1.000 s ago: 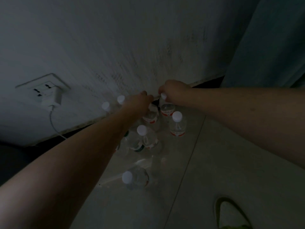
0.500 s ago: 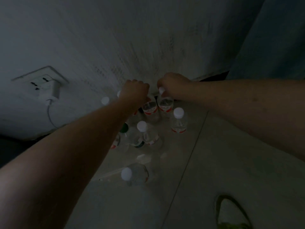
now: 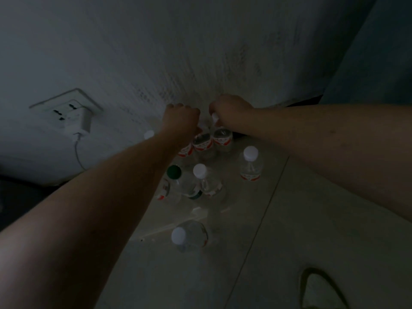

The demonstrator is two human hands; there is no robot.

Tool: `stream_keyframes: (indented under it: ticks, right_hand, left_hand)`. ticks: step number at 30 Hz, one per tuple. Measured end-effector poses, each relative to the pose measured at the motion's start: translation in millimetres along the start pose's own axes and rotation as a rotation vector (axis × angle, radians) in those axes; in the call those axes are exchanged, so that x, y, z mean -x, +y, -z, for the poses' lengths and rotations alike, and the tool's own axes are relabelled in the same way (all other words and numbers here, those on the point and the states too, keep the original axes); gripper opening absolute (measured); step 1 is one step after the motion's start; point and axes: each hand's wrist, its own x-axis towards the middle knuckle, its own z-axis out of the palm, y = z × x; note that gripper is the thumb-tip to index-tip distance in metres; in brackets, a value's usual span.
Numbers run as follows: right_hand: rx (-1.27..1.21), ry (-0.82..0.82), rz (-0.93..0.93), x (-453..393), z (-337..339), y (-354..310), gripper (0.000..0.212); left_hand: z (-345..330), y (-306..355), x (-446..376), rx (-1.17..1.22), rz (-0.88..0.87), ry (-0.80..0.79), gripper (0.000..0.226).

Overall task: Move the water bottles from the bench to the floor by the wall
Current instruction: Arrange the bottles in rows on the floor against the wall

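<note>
Several clear water bottles with white caps and red labels stand on the pale tiled floor (image 3: 278,230) at the foot of the wall (image 3: 200,52). My left hand (image 3: 181,121) is closed over the top of a bottle (image 3: 202,142) in the back row. My right hand (image 3: 229,111) grips the cap of the neighbouring bottle (image 3: 221,139). Both bottles stand upright against the wall. In front stand a bottle (image 3: 249,166), a bottle (image 3: 206,179) and a green-capped bottle (image 3: 176,177). The nearest bottle (image 3: 189,236) stands alone. The scene is dim.
A wall socket (image 3: 66,110) with a white charger (image 3: 83,123) and its cable (image 3: 78,152) sits at the left. A shoe (image 3: 321,291) shows at the bottom right. A blue-grey curtain or panel (image 3: 379,52) hangs at the right. A tile seam runs diagonally across the floor.
Both hands have moved with their bottles away from me toward the wall, and the two bottles now stand in the back row.
</note>
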Motion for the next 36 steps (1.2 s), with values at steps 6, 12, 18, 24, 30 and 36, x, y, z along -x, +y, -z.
stream_keyframes:
  ticks: [6, 12, 18, 24, 30, 36]
  right_hand:
    - [-0.034, -0.021, -0.056, -2.0, 2.3, -7.3, 0.027]
    - [0.006, 0.006, 0.004, -1.1, -2.7, -3.5, 0.027]
    - [0.123, 0.056, 0.111, 4.7, 1.6, 3.4, 0.033]
    - [0.177, 0.079, 0.143, 12.4, 4.7, 7.3, 0.036]
    - [0.189, 0.100, 0.154, 21.9, 10.2, 5.2, 0.051]
    - [0.204, 0.129, 0.261, 36.2, 13.5, -17.4, 0.042]
  left_hand:
    - [-1.0, -2.6, -1.8, 0.002, 0.003, -0.003, 0.044]
    - [-5.6, -2.7, -2.7, 0.029, 0.024, 0.016, 0.044]
    - [-10.0, -6.8, -0.9, 0.107, 0.032, 0.023, 0.055]
    - [-12.4, -23.7, 12.9, 0.176, 0.062, 0.062, 0.052]
    - [-17.6, -32.7, 42.9, 0.298, 0.095, 0.139, 0.045]
    - [-15.7, -38.2, 72.7, 0.376, 0.056, 0.220, 0.037]
